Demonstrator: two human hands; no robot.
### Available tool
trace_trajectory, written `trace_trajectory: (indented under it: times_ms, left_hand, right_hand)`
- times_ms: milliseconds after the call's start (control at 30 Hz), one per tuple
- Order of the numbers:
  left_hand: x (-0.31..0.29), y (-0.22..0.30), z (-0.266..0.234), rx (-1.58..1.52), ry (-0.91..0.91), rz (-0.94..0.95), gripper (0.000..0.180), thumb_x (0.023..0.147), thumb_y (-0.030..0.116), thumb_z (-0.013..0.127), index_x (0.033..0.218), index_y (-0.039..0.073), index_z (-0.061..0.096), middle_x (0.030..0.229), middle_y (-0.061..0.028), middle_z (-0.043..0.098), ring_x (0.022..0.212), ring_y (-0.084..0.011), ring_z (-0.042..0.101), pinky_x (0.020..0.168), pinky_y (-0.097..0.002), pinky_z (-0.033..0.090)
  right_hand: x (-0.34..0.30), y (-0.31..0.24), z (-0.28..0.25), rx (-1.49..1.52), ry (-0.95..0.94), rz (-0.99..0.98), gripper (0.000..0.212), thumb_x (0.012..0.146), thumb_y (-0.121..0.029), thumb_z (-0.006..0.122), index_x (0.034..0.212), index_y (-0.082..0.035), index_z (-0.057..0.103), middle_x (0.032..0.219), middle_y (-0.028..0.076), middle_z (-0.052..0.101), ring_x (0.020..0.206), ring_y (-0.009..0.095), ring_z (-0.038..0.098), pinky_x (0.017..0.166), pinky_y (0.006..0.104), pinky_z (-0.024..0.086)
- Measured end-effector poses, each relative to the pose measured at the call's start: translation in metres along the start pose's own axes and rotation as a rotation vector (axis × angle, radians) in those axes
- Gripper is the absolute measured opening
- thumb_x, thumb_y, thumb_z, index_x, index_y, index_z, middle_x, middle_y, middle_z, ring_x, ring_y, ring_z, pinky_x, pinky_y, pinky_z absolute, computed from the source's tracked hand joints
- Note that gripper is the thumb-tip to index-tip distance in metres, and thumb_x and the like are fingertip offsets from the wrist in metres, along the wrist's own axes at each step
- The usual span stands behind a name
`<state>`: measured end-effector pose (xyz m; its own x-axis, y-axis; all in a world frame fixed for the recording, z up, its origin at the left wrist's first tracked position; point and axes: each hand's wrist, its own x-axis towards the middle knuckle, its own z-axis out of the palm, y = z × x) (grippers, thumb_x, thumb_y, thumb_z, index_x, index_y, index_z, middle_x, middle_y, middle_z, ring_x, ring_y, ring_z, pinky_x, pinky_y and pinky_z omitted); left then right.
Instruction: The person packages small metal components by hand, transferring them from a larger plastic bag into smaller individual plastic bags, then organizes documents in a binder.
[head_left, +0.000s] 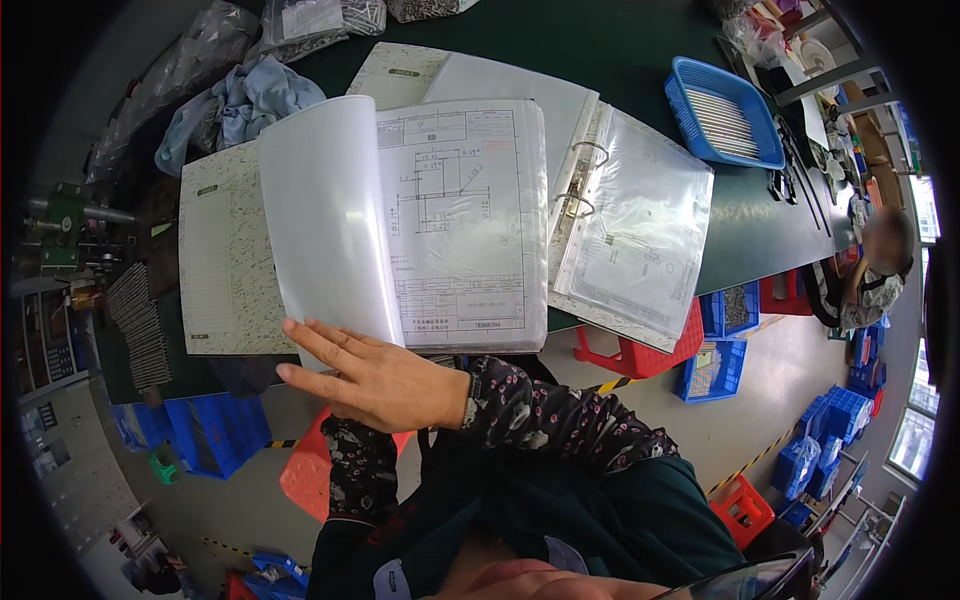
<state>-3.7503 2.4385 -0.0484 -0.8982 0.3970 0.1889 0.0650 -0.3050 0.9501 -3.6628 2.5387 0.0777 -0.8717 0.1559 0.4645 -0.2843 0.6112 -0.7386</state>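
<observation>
My right hand [385, 378] reaches across to the left, with its fingers stretched out and spread. Its fingertips lie at the lower edge of a glossy, curved plastic-sleeved page [325, 215], lifted partway over in an open ring binder. To the right of that page shows a sleeved technical drawing [465, 225]. The speckled binder cover [220, 260] lies flat on the left. My left forearm, in a dark floral sleeve [362, 465], rises under the right hand. The left hand itself is hidden behind the right, so its fingers do not show.
Another open ring binder [635, 220] lies behind and to the right on the green table [570, 45]. A blue basket of metal rods [725, 110] stands at the far right. Bundled cloth [245, 100] and stacked rods [140, 325] are on the left. Red stools [640, 350] stand below.
</observation>
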Motion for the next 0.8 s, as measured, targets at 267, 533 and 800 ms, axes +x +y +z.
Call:
trace_trajectory:
  times_ms: [267,533,800]
  left_hand:
    - [0.017,-0.004,-0.05,0.382,-0.199,-0.285,0.016,0.09,0.007,0.048,0.099,-0.004,0.056,0.09,-0.0073,0.06,0.076,-0.0133,0.059,0.071,-0.0283,0.052]
    - [0.013,-0.007,-0.042,0.381,-0.237,-0.273,0.013,0.088,0.007,0.052,0.097,-0.002,0.056,0.086,-0.0048,0.06,0.075,-0.0107,0.057,0.07,-0.0248,0.048]
    - [0.011,-0.005,-0.038,0.411,-0.247,-0.263,0.014,0.089,0.008,0.052,0.096,-0.002,0.057,0.087,-0.0035,0.06,0.076,-0.0101,0.057,0.071,-0.0249,0.048]
  right_hand:
    - [-0.107,0.011,-0.027,-0.693,0.385,0.804,0.1,0.07,-0.039,0.068,0.138,0.003,0.008,0.139,0.034,0.005,0.13,0.049,0.002,0.104,0.056,0.003]
    - [-0.1,0.021,-0.014,-0.755,0.337,0.865,0.103,0.069,-0.038,0.07,0.137,0.006,0.006,0.136,0.039,0.004,0.129,0.052,0.002,0.104,0.0563,0.004]
    - [-0.086,0.029,-0.004,-0.676,0.444,0.799,0.098,0.068,-0.02,0.07,0.137,0.006,0.005,0.138,0.036,0.005,0.13,0.05,0.002,0.104,0.0548,0.003]
